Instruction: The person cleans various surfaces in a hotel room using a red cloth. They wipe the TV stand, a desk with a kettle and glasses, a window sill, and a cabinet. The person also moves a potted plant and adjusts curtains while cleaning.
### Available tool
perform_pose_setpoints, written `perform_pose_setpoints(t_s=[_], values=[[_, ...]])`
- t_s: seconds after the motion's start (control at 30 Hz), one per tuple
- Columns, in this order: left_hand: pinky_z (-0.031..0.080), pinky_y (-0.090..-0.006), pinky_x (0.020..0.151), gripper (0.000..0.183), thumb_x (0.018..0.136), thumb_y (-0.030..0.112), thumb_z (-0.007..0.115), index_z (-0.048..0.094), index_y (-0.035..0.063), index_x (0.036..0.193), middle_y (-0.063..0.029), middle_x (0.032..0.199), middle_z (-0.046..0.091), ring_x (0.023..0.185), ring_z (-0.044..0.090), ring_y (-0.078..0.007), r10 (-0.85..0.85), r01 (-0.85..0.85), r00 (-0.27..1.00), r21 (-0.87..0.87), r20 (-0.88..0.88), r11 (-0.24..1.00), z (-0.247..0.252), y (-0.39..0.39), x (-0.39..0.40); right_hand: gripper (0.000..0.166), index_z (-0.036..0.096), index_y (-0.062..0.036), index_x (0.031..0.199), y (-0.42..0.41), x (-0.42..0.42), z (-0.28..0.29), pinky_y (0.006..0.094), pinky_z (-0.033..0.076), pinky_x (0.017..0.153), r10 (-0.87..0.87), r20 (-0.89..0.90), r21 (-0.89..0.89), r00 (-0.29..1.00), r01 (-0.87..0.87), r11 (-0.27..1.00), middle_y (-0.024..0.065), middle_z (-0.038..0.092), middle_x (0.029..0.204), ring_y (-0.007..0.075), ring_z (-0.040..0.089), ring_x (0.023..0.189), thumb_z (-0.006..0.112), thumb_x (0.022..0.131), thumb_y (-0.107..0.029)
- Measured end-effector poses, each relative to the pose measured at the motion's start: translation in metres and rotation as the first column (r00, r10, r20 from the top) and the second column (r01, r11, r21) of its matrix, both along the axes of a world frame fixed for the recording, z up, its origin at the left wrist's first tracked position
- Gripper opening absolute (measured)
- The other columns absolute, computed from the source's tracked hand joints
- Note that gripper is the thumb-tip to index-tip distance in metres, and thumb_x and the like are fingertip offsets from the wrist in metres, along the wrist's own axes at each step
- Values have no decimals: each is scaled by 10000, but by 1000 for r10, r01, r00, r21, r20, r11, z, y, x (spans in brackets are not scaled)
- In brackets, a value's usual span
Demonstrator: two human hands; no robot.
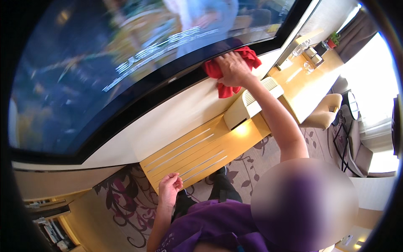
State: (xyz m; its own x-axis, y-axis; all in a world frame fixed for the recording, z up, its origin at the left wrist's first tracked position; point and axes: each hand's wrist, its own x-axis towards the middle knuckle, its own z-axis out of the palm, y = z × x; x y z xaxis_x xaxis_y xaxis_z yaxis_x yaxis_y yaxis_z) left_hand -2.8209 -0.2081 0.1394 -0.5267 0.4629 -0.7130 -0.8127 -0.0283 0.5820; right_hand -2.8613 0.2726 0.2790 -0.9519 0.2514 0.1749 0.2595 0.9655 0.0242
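Note:
My right hand (233, 70) is spread over a crumpled red cloth (252, 58), holding it against the lower black frame of a large television (185, 83). Part of the cloth hangs below the frame, in front of the pale wall. The television's screen (88, 82) is lit and shows a picture with writing. Lower down, my left hand (170, 186) is raised in front of my body with its fingers curled in; nothing is visible in it. Beneath that hand is the near end of a low slatted wooden bench (189, 151).
A white box-shaped appliance (248, 100) stands at the bench's far end. Beyond it are a wooden desk (292, 82) with a tray and glassware, a beige chair (324, 111) and a potted plant (333, 40). Open shelving (55, 233) is at lower left. Patterned carpet (126, 195) covers the floor.

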Motion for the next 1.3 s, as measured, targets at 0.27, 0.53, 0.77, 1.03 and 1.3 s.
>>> perform_pose_setpoints(t_s=[0.27,0.53,0.77,1.03,1.3], values=[[544,-292,740,128,1008,102,611,658,31,1104,-65,896,689,793,659,-148,-152,150,987,51,55,987,-7,132,50,997,429,-51,1483,214,66,-19,512,333,1184,-185,13,89,983,183,979,249,474,1468,423,434,1388,891,661,-374],[546,-264,731,138,1020,123,599,656,28,1103,-52,884,688,788,659,-124,-256,256,967,7,2,967,-12,163,80,617,529,7,1288,201,58,-36,499,394,1061,-380,-106,195,919,394,898,196,636,1188,378,529,1212,763,772,-238],[545,-239,674,141,1007,174,631,671,51,1062,-46,882,705,746,676,-111,-134,139,990,-187,37,973,-82,85,95,477,620,-124,1377,61,139,-88,402,600,926,-328,-470,-543,819,25,839,186,677,1290,328,660,1185,676,907,-69],[530,-246,662,208,951,127,637,636,18,1128,-51,878,684,740,647,-108,-373,328,927,-536,26,778,-219,-27,116,402,622,38,1211,-174,200,-328,460,528,1040,-216,634,-431,742,107,-896,181,682,1209,343,660,1138,578,816,100],[500,-469,990,606,871,258,726,487,30,1378,-219,1194,644,1130,620,-383,-846,438,477,-771,-237,463,-346,-171,190,544,573,-6,1185,-221,132,-473,394,575,834,-368,465,-841,805,271,-468,96,648,1023,284,659,944,551,664,150]])
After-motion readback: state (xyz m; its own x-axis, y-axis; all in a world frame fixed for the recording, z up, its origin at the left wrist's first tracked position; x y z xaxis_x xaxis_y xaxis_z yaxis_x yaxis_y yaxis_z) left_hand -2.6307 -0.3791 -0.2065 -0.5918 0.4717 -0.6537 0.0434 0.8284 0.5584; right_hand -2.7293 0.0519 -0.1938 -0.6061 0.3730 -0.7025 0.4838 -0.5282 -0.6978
